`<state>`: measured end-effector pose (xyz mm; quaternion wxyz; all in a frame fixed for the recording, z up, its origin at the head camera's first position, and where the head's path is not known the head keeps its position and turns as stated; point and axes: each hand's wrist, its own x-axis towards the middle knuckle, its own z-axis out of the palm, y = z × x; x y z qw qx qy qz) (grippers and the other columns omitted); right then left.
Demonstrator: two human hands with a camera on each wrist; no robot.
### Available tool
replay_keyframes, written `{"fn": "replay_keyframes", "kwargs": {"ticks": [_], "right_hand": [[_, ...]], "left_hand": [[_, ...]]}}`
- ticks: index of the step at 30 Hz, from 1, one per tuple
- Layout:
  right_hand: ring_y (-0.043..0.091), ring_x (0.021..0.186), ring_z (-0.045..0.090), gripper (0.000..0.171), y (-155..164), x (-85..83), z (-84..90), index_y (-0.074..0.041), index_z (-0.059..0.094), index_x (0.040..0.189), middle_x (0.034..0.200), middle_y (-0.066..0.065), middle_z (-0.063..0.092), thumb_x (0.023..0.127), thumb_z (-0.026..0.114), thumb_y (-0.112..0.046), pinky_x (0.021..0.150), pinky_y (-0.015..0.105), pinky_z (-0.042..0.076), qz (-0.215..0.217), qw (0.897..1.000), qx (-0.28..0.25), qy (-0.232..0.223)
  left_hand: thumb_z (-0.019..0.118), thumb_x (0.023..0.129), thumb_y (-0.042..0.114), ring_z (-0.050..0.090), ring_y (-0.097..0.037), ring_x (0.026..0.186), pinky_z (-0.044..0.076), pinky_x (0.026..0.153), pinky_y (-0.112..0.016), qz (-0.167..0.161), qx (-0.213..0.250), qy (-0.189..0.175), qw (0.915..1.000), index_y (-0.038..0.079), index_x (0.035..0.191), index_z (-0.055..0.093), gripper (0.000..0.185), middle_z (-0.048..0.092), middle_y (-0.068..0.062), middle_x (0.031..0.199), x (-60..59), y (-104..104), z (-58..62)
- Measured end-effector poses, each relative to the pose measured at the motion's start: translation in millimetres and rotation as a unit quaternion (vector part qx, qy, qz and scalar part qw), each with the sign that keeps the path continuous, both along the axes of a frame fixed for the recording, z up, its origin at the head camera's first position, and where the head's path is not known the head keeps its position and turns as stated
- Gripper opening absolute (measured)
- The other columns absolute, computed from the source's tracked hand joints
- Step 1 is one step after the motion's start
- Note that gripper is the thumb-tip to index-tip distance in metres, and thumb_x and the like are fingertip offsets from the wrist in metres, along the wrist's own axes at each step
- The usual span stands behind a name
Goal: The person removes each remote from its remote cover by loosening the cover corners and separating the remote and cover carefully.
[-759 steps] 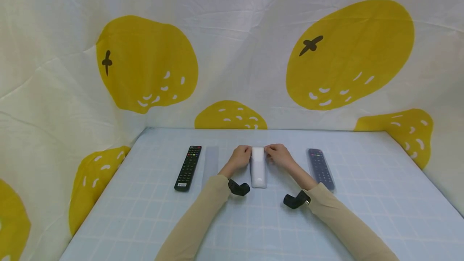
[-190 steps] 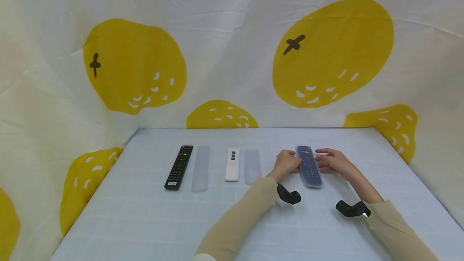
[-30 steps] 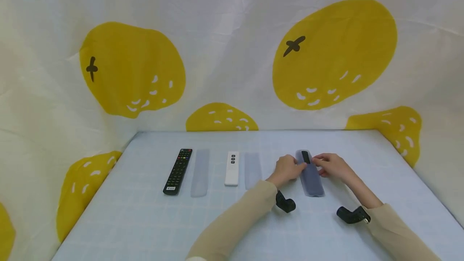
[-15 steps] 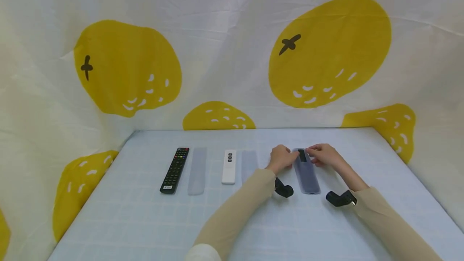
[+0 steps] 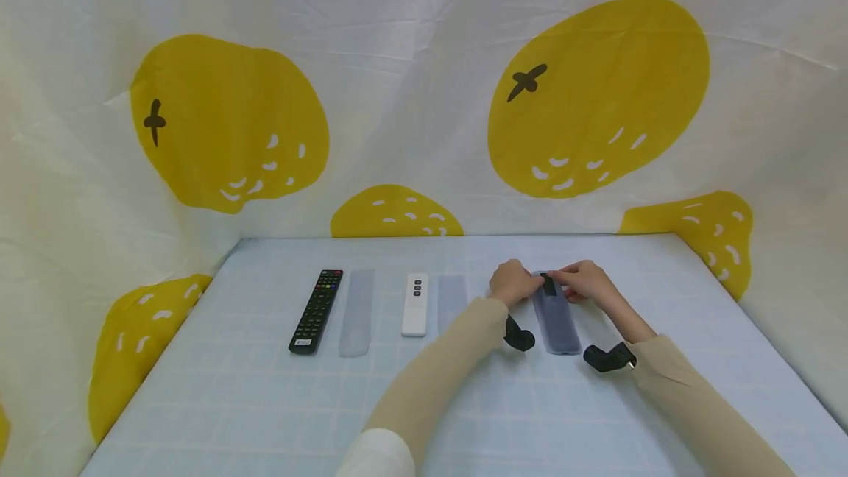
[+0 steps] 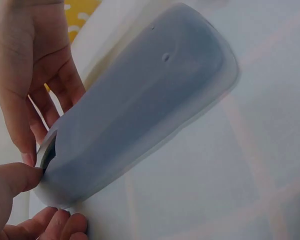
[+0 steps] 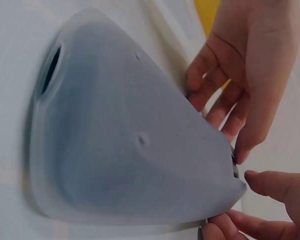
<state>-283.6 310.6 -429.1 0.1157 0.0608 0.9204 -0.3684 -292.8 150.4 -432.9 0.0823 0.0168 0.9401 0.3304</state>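
A dark remote control (image 5: 548, 286) lies face down inside a translucent bluish silicone cover (image 5: 558, 326), right of the table's middle. Its bare black end shows through an opening at the far end of the cover. My left hand (image 5: 514, 283) pinches the far left edge of the cover, thumb on top by the opening. From the right side, my right hand (image 5: 588, 280) pinches the same end. Both thumbs nearly meet at the opening in the left wrist view, where the left hand (image 6: 10, 185) is low and the cover (image 6: 135, 110) stretches away.
Left of the hands lie a black remote (image 5: 316, 312), an empty clear cover (image 5: 357, 313), a white remote (image 5: 414, 305) and another clear cover (image 5: 452, 304), partly behind my left sleeve (image 5: 433, 381). A fruit-print curtain (image 5: 411, 94) closes off the back of the table.
Since the oldest frame, the white remote has come out of its cover. The covered dark remote has been turned face down. Lately both hands have shifted to its far end.
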Motion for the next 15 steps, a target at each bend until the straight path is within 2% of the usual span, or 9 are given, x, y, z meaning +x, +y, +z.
{"fn": "replay_keyframes", "kwargs": {"ticks": [3,8,11,15], "right_hand": [[0.008,0.057,0.057,0.055,-1.2,-0.1,0.1,0.010,0.062,0.119,0.079,0.008,0.066,0.090,0.063,-0.037,0.056,0.022,0.051,-0.004,1.000,0.003,0.003],[0.010,0.059,0.057,0.054,-3.5,0.8,1.2,0.011,0.060,0.120,0.084,0.012,0.067,0.091,0.060,-0.035,0.057,0.022,0.049,-0.009,1.000,0.017,0.005],[0.011,0.060,0.057,0.052,-5.2,2.4,3.0,0.011,0.061,0.119,0.085,0.014,0.067,0.091,0.058,-0.033,0.057,0.022,0.048,-0.014,1.000,0.025,0.007],[0.013,0.064,0.057,0.049,-6.6,4.1,6.7,0.010,0.062,0.118,0.089,0.016,0.066,0.092,0.057,-0.031,0.058,0.023,0.049,-0.011,1.000,0.023,0.019]], "left_hand": [[0.070,0.081,0.039,0.054,-0.011,0.059,0.038,0.054,-0.023,0.009,0.011,-0.002,0.9999,0.014,0.070,0.073,0.028,0.067,0.002,0.065,0.5,0.0,1.4],[0.071,0.082,0.035,0.065,-0.014,0.082,0.048,0.070,-0.025,0.024,0.034,0.004,0.9991,0.014,0.089,0.077,0.023,0.073,0.003,0.090,2.0,-0.1,1.1],[0.071,0.082,0.033,0.066,-0.015,0.087,0.049,0.074,-0.026,0.021,0.044,0.009,0.9988,0.013,0.090,0.076,0.022,0.073,0.001,0.092,1.8,-0.3,0.0],[0.070,0.083,0.029,0.065,-0.014,0.086,0.049,0.073,-0.023,0.016,0.065,0.024,0.9975,0.011,0.090,0.076,0.020,0.073,0.000,0.091,1.9,-1.0,-0.4]]}}
